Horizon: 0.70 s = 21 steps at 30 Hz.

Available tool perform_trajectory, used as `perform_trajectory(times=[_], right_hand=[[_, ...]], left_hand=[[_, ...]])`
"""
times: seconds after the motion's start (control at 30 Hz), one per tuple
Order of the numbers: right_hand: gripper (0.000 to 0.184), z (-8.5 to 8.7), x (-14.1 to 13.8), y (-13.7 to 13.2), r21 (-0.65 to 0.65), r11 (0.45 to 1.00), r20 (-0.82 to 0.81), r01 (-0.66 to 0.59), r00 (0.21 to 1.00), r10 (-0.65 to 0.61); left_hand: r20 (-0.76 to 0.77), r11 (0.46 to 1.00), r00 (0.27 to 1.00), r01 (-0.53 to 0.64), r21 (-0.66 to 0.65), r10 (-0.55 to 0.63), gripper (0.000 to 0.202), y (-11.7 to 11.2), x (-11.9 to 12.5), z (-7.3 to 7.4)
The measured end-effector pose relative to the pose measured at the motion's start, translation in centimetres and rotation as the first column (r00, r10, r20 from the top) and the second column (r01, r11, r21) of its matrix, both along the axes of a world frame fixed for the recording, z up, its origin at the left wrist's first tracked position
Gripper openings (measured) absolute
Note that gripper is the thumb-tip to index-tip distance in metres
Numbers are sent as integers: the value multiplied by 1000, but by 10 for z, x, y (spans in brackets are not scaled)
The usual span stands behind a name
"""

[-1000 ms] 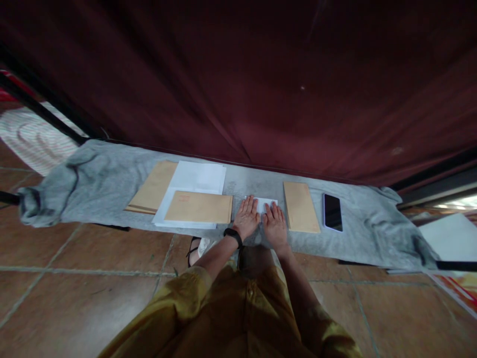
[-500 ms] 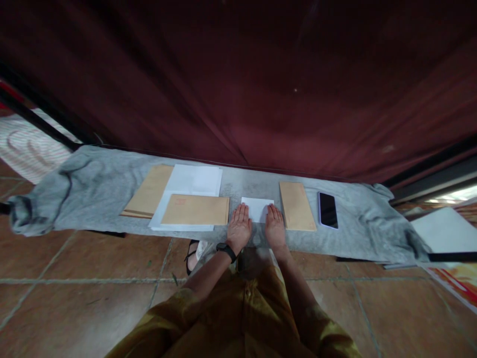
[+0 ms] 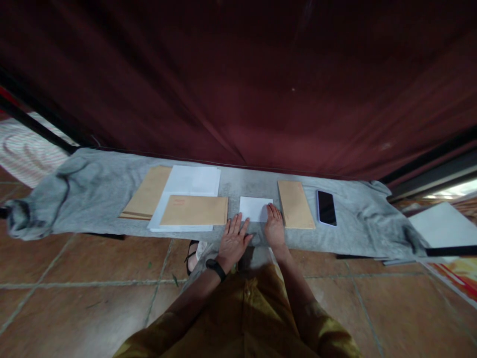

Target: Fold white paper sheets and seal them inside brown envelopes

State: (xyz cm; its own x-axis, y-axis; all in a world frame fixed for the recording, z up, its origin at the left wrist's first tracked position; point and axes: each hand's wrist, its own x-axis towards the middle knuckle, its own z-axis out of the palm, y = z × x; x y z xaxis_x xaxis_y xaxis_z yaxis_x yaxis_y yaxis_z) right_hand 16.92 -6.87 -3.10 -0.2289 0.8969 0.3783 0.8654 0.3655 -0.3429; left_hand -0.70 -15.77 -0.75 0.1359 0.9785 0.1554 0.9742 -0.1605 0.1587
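Envelopes (image 3: pixel 194 211) lie leftmost, one atop white sheets (image 3: pixel 192 180). The left hand (image 3: pixel 233 241) has slid back, spread and gripping nothing, seemingly leaving the small white paper (image 3: pixel 254 209), flat mid-bench, to the right hand (image 3: pixel 275 226), fingers together at its edge; pinching or merely resting, I can't tell.

Dim light; blurred, stretched edges

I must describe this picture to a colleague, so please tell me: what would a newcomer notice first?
The red sheet fills the upper view. On the grey cloth lies a small white paper, the right hand at its right edge and the left hand at its lower left corner. The phone, its screen dark, lies right of a brown envelope.
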Motion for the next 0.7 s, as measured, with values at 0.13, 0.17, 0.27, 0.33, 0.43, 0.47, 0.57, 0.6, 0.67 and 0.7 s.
perform_trajectory(times=[0.13, 0.17, 0.27, 0.33, 0.43, 0.47, 0.57, 0.6, 0.67, 0.7], right_hand=[[57, 3, 1, -2, -4, 1000, -56, 5, 998, -5], [54, 4, 1, -4, 2, 1000, -71, -8, 997, 8], [47, 8, 1, -15, 9, 993, -72, -116, 991, 117], [44, 11, -1, -25, -11, 976, -27, -219, 975, 219], [42, 13, -3, -37, -39, 960, 52, -277, 959, 279], [42, 13, -4, -40, -42, 962, 70, -270, 960, 272], [43, 13, -3, -44, -36, 973, 93, -229, 968, 231], [43, 12, -3, -44, -32, 976, 95, -216, 971, 218], [44, 11, 0, -45, -25, 981, 96, -191, 977, 193], [44, 10, 2, -46, -21, 984, 96, -178, 979, 179]], left_hand=[[-9, 1000, 1000, -12, -20, 12, 63, -2, 1, 2], [-8, 1000, 1000, -12, -21, 12, 63, -2, 1, 2], [-2, 1000, 1000, -10, -21, 10, 64, -2, 1, 3], [0, 1000, 1000, -6, -21, 6, 64, -2, 1, 3], [3, 1000, 1000, -3, -16, 3, 63, -2, 1, 3], [5, 1000, 1000, -4, -14, 4, 63, -2, 1, 3], [2, 1000, 1000, -9, -12, 9, 64, -3, 2, 2], [-1, 1000, 1000, -11, -13, 11, 65, -4, 2, 2], [-5, 1000, 1000, -14, -19, 14, 67, -5, 2, 1], [-4, 1000, 1000, -16, -21, 16, 68, -5, 2, 1]])
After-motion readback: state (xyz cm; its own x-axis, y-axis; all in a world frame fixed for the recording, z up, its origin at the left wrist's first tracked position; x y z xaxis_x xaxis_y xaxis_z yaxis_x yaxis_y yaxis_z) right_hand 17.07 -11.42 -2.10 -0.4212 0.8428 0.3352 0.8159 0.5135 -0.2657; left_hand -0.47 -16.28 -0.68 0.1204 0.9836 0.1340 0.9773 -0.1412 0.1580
